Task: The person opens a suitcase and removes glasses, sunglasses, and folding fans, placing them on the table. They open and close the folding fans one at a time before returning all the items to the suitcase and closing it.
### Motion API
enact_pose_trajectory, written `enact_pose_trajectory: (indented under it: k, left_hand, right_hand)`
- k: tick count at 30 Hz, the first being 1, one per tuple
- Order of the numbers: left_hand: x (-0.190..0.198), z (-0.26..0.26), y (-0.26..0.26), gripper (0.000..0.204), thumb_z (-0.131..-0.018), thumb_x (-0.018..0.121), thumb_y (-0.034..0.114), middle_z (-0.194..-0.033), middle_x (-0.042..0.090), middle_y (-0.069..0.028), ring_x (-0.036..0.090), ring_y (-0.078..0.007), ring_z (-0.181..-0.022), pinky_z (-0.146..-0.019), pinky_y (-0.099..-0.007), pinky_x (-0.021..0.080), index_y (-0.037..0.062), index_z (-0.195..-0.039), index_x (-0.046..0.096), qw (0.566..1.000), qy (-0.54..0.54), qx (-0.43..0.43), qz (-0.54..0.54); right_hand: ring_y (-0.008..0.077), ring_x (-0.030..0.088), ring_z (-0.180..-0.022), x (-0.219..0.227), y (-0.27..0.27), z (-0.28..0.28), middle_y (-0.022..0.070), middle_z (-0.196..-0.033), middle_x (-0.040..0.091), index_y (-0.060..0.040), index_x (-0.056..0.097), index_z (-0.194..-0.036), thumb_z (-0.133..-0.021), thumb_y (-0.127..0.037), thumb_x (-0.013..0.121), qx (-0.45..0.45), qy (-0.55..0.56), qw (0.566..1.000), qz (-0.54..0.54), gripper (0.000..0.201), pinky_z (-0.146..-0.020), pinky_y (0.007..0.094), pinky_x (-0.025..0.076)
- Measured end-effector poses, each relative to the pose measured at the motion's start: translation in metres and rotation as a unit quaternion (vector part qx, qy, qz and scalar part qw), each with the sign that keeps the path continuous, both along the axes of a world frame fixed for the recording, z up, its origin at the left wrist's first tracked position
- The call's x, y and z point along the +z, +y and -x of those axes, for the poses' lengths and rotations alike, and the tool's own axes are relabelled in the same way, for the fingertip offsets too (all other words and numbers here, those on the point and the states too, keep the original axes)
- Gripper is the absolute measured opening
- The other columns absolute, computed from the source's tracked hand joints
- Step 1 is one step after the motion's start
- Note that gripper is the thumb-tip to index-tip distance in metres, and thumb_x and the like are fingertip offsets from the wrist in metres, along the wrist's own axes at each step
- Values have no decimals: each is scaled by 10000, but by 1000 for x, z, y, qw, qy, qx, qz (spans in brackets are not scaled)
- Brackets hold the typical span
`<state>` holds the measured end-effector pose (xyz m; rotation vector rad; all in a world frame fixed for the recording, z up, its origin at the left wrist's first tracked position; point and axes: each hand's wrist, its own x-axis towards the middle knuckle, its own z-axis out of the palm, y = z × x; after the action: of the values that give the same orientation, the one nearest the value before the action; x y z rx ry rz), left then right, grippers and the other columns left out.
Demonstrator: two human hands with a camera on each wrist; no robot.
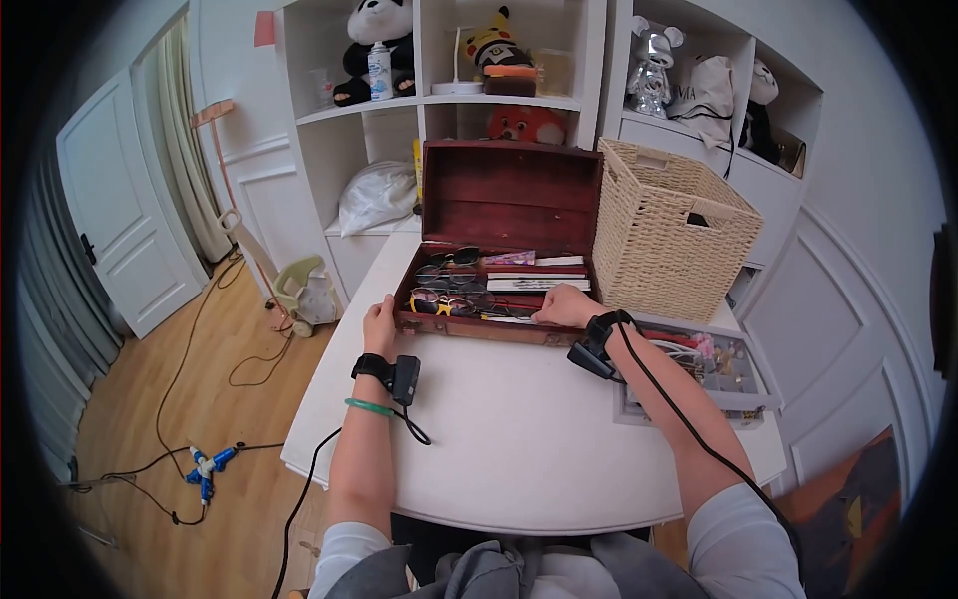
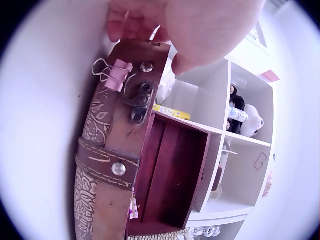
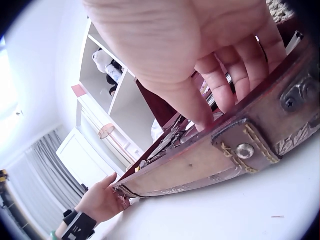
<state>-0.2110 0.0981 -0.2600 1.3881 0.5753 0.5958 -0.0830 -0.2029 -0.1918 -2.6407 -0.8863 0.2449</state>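
Chest [image 1: 479, 328] sat open on the surface [image 1: 499, 439], likely heavy and stiff, best taken low at both ends. Our left hand [image 1: 379, 325] gripped its corner; we couldn't tell whether our right hand [image 1: 568, 305], bent inside, pinched anything.

The head view looks forward and down over left hand [image 1: 379, 327] and right hand [image 1: 569, 304]; close wrist views face past them, sharing the box [image 1: 484, 327] at the grip and shelf [image 1: 351, 112] beyond
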Motion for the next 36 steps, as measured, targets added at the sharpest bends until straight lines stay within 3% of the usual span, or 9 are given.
enact_pose_trajectory:
  k: [3,5,10,13,15,16,22,26,36]
  left_hand:
    - [-17,-11,10,391,-909,522,344,-771,579,-56,535,-127,-659,-570,-268,454,-41,-953,575,1000,1,-6,-8]
    - [-22,-16,13,371,-895,542,333,-767,566,-45,550,-129,-595,-466,-251,440,-14,-1022,561,1000,-26,6,-13]
    - [-23,-16,13,351,-892,556,295,-796,588,-70,558,-135,-643,-504,-268,476,-39,-998,566,999,-40,10,-8]
    - [-14,-9,6,340,-887,570,271,-820,601,-85,565,-145,-671,-524,-279,484,-56,-978,572,999,-44,-3,12]
    - [-14,-8,7,335,-885,572,264,-815,602,-87,569,-150,-659,-509,-281,487,-58,-979,571,997,-55,-20,46]
    - [-17,-11,10,327,-886,571,259,-807,601,-87,570,-152,-641,-504,-279,484,-56,-972,570,998,-56,-14,33]
    - [-10,-5,7,303,-890,568,243,-792,601,-91,577,-159,-603,-487,-283,485,-52,-957,565,999,-44,-13,14]
    - [-5,-1,0,310,-888,557,292,-771,577,-35,535,-114,-548,-489,-236,421,2,-995,565,999,-38,-8,22]
    - [-9,1,2,302,-884,562,305,-784,600,-31,543,-108,-587,-501,-221,396,26,-1000,581,998,-50,-15,28]
  right_hand:
    - [364,623,-820,-5,4,1,232,-832,645,69,664,-806,-673,-363,704,-6,-20,1000,10,454,-783,380,490]
    - [367,622,-823,-10,8,1,239,-834,643,75,661,-808,-676,-357,705,2,-34,999,11,454,-782,383,490]
    - [378,619,-847,-18,14,-2,262,-847,636,91,653,-781,-657,-295,699,-16,-44,999,4,408,-780,389,489]
    - [347,631,-710,-20,10,-7,245,-766,636,97,640,-739,-628,-229,680,-55,-36,997,-46,347,-701,357,505]
    - [251,587,-533,-16,10,-10,195,-664,621,76,627,-690,-609,-194,654,-96,95,986,-103,283,-553,328,491]
    - [160,510,-443,-14,7,-8,129,-570,585,41,605,-630,-631,-153,646,-95,145,972,-158,199,-441,288,432]
    - [127,560,-516,-12,3,-9,71,-625,588,1,591,-674,-720,-53,613,-159,292,901,-277,74,-430,255,440]
    - [120,572,-538,-8,6,-5,70,-661,592,-3,592,-715,-743,-58,618,-158,295,903,-271,68,-439,250,456]
    - [98,530,-536,-15,16,-7,39,-673,580,-29,611,-745,-757,-99,646,-125,236,936,-231,79,-475,236,443]
